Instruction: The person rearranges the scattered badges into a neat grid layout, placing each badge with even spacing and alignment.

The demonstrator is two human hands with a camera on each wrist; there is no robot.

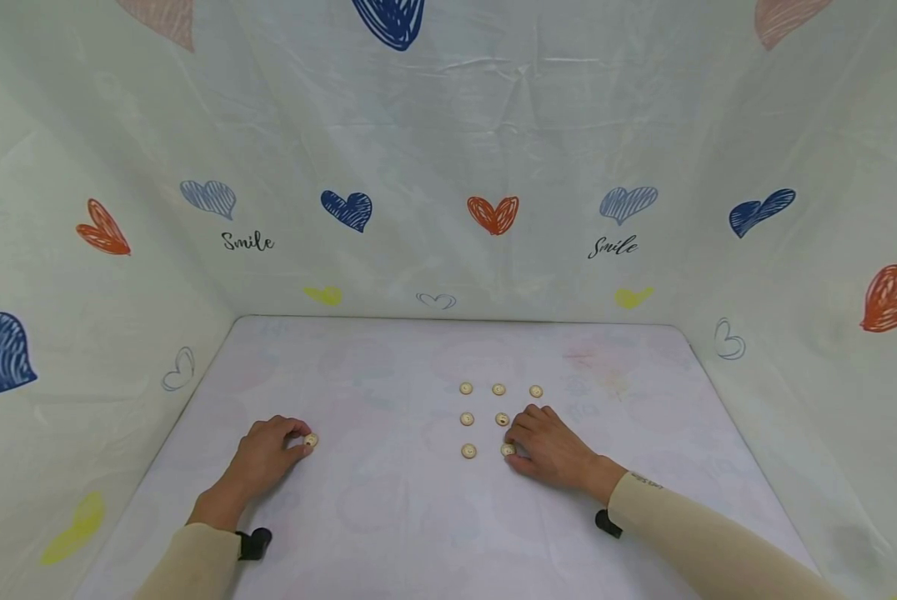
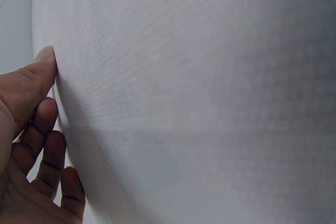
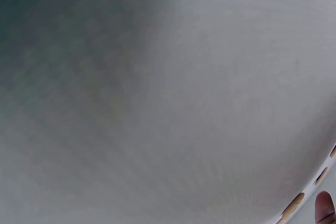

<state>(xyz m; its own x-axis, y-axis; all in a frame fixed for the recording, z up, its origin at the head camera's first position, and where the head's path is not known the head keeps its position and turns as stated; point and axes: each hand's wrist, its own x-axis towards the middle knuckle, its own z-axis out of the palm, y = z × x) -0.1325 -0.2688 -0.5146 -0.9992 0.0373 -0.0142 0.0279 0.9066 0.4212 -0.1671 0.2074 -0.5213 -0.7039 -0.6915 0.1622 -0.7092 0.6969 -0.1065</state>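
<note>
On the left of the table, my left hand (image 1: pixel 270 450) pinches a small round pale wooden disc (image 1: pixel 311 439) between thumb and fingertips. In the left wrist view the thumb and curled fingers of the left hand (image 2: pixel 39 145) are at the table surface, and the disc is hidden. My right hand (image 1: pixel 553 450) has its thumb and index finger around another wooden disc (image 1: pixel 508 449) at the near end of the group. Just beyond its fingers lies a disc with a dark mark (image 1: pixel 502 419). Only one fingertip (image 3: pixel 325 208) shows in the right wrist view, beside several discs.
Further discs lie in rows left of and beyond the right hand: a far-row disc (image 1: pixel 466 388), a middle-row disc (image 1: pixel 467 419) and a near-row disc (image 1: pixel 468 451) form the left column. The white table (image 1: pixel 373 517) is bordered by a heart-printed curtain (image 1: pixel 411 258) at back and sides.
</note>
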